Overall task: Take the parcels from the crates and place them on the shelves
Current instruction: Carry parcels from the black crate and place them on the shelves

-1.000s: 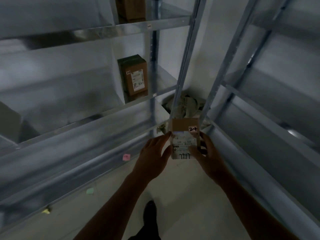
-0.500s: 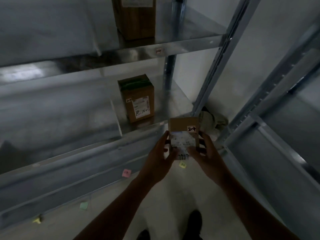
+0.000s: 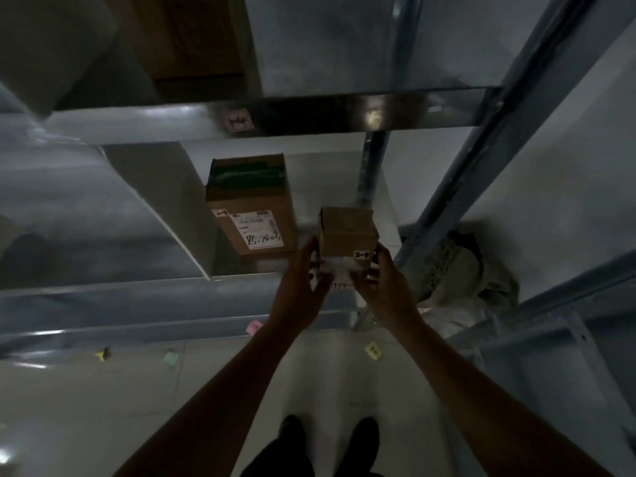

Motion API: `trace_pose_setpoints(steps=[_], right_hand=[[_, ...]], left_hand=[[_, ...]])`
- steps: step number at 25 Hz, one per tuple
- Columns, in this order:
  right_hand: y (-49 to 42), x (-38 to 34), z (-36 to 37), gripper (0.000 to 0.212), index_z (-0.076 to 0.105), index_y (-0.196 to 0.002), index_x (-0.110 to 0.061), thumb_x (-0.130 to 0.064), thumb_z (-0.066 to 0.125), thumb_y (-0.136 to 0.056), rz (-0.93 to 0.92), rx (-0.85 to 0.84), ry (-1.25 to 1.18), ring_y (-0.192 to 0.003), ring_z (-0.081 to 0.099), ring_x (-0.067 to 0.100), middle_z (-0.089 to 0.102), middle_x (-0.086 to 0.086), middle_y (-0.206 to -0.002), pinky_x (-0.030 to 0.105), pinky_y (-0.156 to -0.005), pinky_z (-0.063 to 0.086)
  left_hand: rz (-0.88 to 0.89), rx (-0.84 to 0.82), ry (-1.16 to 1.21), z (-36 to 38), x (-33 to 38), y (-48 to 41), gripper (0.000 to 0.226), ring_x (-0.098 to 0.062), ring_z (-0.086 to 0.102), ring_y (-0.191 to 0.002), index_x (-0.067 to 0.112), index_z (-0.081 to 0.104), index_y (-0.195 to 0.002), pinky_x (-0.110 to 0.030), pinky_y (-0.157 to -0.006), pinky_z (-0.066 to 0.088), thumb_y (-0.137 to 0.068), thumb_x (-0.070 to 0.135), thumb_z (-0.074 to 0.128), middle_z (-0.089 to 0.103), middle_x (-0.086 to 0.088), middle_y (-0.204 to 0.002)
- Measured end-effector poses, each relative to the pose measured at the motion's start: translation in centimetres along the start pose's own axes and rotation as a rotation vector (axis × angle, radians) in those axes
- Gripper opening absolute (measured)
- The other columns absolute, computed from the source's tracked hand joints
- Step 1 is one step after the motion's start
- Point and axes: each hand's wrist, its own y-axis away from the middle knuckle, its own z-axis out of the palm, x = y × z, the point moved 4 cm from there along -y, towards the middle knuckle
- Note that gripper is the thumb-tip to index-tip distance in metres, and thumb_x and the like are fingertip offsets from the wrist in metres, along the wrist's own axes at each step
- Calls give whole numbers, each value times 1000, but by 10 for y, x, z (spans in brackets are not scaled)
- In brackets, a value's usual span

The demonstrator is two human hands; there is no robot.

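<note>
Both hands are clamping one thing between them. The left hand (image 3: 303,290) is gripping the left side and the right hand (image 3: 385,287) the right side of a small brown cardboard parcel (image 3: 347,232), fingers curling round its lower end, where a white label is peeking out. A little white tag reading 2-4 is showing on the parcel just above the right hand. The parcel is hovering over the front lip of the grey metal shelf (image 3: 120,297), right at the fingertips, and I cannot tell whether its base is touching the metal yet.

Just beyond and to the left of the hands, a larger brown cardboard box with green tape on top (image 3: 253,215) is standing upright on that same shelf, its white label facing us. Higher up, above the hands, another brown cardboard box (image 3: 192,36) is sitting on the upper grey metal shelf (image 3: 344,111), whose edge is carrying a pink sticky note (image 3: 239,120). To the right of the hands, a heap of pale crumpled sacking (image 3: 457,270) is lying in the corner.

Progress, as I'm reading it: two boxes are looking shelved, and this parcel is in the placing step, needing to go down beside the taped box and be let go. No crates are showing, so how many parcels are waiting is anyone's guess.
</note>
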Motion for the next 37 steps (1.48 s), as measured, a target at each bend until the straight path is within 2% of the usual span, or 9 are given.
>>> trace_pose_setpoints(steps=[4, 7, 12, 16, 20, 24, 28, 32, 37], right_hand=[[-34, 15, 18, 70, 36, -154, -16, -18, 72, -95, -95, 73, 49, -118, 66, 18, 64, 10, -137, 37, -95, 59], [-57, 31, 27, 67, 38, -153, -13, -19, 72, -95, -75, 105, 93, -115, 68, 18, 65, 11, -136, 37, -95, 59], [-94, 50, 34, 60, 47, -149, -14, -23, 72, -95, -2, 175, 67, -107, 60, -3, 69, 6, -131, 1, -87, 45], [-90, 59, 34, 67, 40, -154, -15, -29, 72, -97, 8, 180, 39, -115, 62, 3, 68, 4, -133, 24, -95, 56], [-55, 48, 28, 73, 29, -154, -31, -44, 66, -92, -8, 58, 5, -127, 58, 9, 55, -7, -142, 14, -96, 50], [-6, 32, 12, 63, 35, -157, -24, -41, 60, -101, -5, -169, 158, -139, 41, 9, 45, 2, -157, 29, -109, 40], [38, 19, 19, 60, 31, -160, -26, -41, 51, -105, -148, -379, 413, -153, 27, 22, 30, 5, -166, 46, -120, 35], [91, -4, 67, 63, 23, -162, -31, -52, 40, -106, -309, -558, 559, -158, 11, 24, 19, 3, -171, 50, -127, 19], [156, -48, 143, 73, 25, -162, -30, -69, 19, -100, -564, -765, 629, -158, 9, 27, 22, 5, -170, 50, -127, 5]], left_hand=[[-30, 106, -31, 18, -24, -34, 78, -12, 63, -123, 32, 24, -159, -31, -97, 55, -96, 18, 68, 59, -4, -145], [-70, 118, 7, 31, -38, -57, 75, -15, 58, -132, 30, 24, -158, -39, -106, 52, -97, 15, 65, 55, -4, -149], [-98, 136, 0, 48, -59, -89, 75, -13, 50, -137, 31, 15, -162, -6, -100, 32, -101, 19, 58, 48, -5, -154], [-95, 139, -46, 49, -56, -88, 78, -12, 45, -139, 24, 7, -164, -7, -106, 30, -103, 19, 56, 42, -11, -157], [-155, 131, -42, 47, -44, -54, 70, -23, 41, -146, 16, 20, -161, -46, -113, 45, -102, 18, 58, 39, -11, -160], [-171, 129, -232, 32, -35, 16, 64, -21, 37, -147, 22, 34, -156, -50, -114, 43, -99, 32, 61, 40, -4, -159], [-225, 186, -436, 9, -49, 96, 63, -29, 21, -154, 28, 37, -154, -57, -120, 30, -97, 52, 48, 32, -4, -164], [-370, 294, -521, -17, -62, 193, 67, -30, 12, -156, 37, 30, -156, -54, -123, 17, -96, 64, 40, 27, -2, -167], [-604, 416, -526, -58, -79, 301, 70, -29, 1, -157, 37, 23, -160, -52, -124, 4, -98, 64, 39, 16, 1, -170]])
